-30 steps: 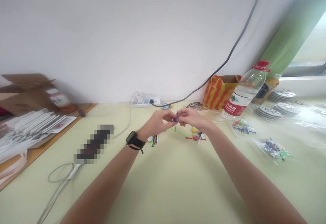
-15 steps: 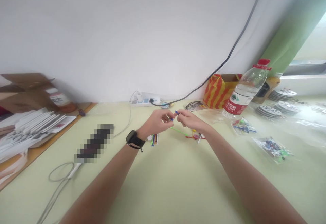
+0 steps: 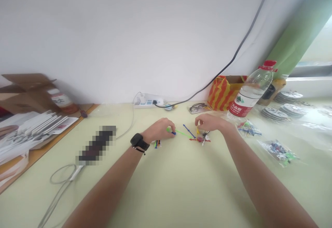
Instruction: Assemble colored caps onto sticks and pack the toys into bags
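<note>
Head view: pale green tabletop (image 3: 166, 190) spreads between the two forearms, giving room on the near side; the back edge meets the white wall (image 3: 116, 41), with a power strip (image 3: 147, 103) just in front of it, beyond the left hand (image 3: 158, 130). A brown wooden strip (image 3: 10, 176) borders the green at far left. Right side is tighter: striped bag (image 3: 220, 95) and water bottle (image 3: 250, 93) stand beyond the right hand (image 3: 210, 122), small plastic packets (image 3: 278, 152) lie to the right of its forearm. Versus half a second ago: hands then nearly met, now they are apart with a gap between; blue stick (image 3: 189, 131) now lies on the table in that gap, right hand has shifted right over the parts, bottle and bag unchanged. Left hand is pinched narrow on a small blue piece (image 3: 174, 133), low near the tabletop. Right hand has fingers curled in, narrow, above a yellow piece (image 3: 198, 131); cannot tell if it grips or touches it. Blue stick is thin, slanted, wider at its ends; green stick (image 3: 183, 133) is thin and straight, just beside it. Red stick (image 3: 192, 139) lies right of them. Coloured sticks (image 3: 158, 143) show below the left hand, partly hidden.
</note>
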Motion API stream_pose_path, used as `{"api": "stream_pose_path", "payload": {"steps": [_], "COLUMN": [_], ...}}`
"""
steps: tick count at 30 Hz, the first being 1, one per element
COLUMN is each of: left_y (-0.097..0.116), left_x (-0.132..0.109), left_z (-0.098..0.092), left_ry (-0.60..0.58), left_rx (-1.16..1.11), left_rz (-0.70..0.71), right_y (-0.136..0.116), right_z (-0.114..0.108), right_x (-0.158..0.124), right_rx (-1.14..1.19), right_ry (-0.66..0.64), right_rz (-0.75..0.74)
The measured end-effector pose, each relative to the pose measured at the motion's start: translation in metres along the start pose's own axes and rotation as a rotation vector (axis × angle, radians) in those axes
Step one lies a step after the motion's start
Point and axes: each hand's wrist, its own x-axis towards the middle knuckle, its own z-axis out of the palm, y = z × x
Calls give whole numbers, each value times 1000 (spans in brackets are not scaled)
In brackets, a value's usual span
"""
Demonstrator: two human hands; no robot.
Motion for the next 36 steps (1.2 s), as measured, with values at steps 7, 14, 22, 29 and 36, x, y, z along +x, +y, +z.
{"api": "stream_pose_path", "payload": {"steps": [7, 14, 22, 29, 36], "left_y": [-5, -12, -16, -13, -14], "left_x": [-1, -3, -3, -1, -4], "left_z": [4, -7, -5, 1, -10], "left_ry": [19, 33, -3, -20, 69], "left_rx": [-36, -46, -48, -50, -83], "left_rz": [24, -6, -5, 47, 0], "right_y": [7, 7, 4, 1, -9], "right_z": [-4, -9, -8, -17, -23], "right_x": [-6, -7, -6, -13, -14], "right_rx": [80, 106, 62, -8, 36], "right_ry": [-113, -84, -115, -24, 154], "right_rz": [-11, -60, -60, 37, 58]}}
